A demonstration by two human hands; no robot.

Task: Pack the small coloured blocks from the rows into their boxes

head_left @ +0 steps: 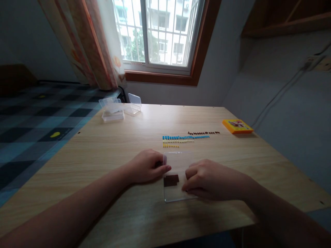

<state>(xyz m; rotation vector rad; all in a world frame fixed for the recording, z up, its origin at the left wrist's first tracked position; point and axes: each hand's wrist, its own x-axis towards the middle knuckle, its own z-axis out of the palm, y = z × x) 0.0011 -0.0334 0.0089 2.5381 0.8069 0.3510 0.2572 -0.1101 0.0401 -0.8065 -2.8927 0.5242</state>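
A shallow clear plastic tray (177,198) lies on the table in front of me. Several dark brown flat pieces (171,180) sit joined together in its lower left part. My left hand (147,166) grips the tray's left edge, thumb over the rim and the other fingers curled. Over the tray's right side, my right hand (207,179) has thumb and fingers pinched together near the brown pieces. Whatever is between those fingertips is too small or hidden to name. Beyond the tray run rows of tiny blue pieces (181,137), cream pieces (176,141), yellow pieces (170,146) and dark brown pieces (204,133).
An orange-yellow box (238,126) rests at the right edge of the wooden table (116,144). Two open clear plastic boxes (113,115) stand at the back left. Behind are a barred window (165,34) and a curtain (85,44); a checked bed (51,117) is left.
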